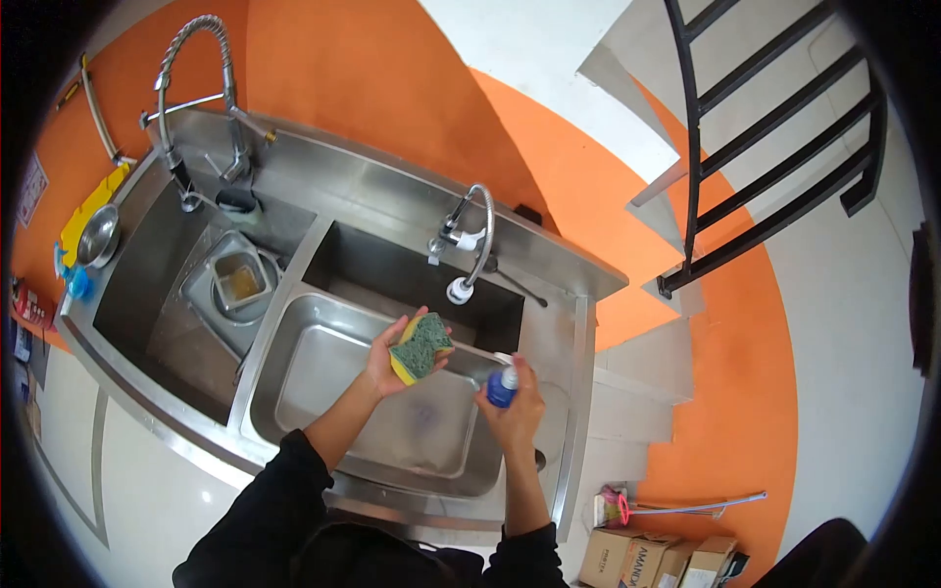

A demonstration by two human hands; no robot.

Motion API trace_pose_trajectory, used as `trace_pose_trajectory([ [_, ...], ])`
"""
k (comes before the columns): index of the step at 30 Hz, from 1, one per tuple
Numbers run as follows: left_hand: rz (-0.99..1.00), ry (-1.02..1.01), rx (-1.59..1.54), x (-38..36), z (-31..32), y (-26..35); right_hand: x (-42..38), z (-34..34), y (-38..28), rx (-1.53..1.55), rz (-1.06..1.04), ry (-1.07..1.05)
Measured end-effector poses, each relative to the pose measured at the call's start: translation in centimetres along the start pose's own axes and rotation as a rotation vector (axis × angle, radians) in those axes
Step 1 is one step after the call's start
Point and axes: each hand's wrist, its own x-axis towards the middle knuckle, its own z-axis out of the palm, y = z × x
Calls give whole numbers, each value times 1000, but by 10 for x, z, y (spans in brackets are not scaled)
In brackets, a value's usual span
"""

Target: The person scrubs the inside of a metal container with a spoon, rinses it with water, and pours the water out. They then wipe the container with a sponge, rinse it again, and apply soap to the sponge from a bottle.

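My left hand (390,358) holds a yellow sponge with a green scouring face (422,347) up over the right basin of a steel double sink (294,392). My right hand (515,412) grips a blue bottle with a white cap (504,384), tilted toward the sponge a short way to its right. A curved tap (472,240) hangs just behind the two hands. Both sleeves are black.
The left basin holds a square metal container (238,279), with a tall spring tap (196,93) behind it. A small steel bowl (98,235) sits at the far left. Black stair railing (774,137) rises at the right; cardboard boxes (637,559) lie on the floor.
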Motion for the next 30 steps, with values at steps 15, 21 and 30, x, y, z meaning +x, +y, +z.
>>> trace_pose_trajectory([
  [15, 121, -12, 37, -74, 27, -36, -31, -15, -81, -182, -247, -382],
  [21, 88, -71, -7, -94, 41, -39, -12, -19, -85, -237, -237, -326],
  [30, -16, -136, -94, -109, 51, -32, -21, -18, -89, -275, -227, -276],
])
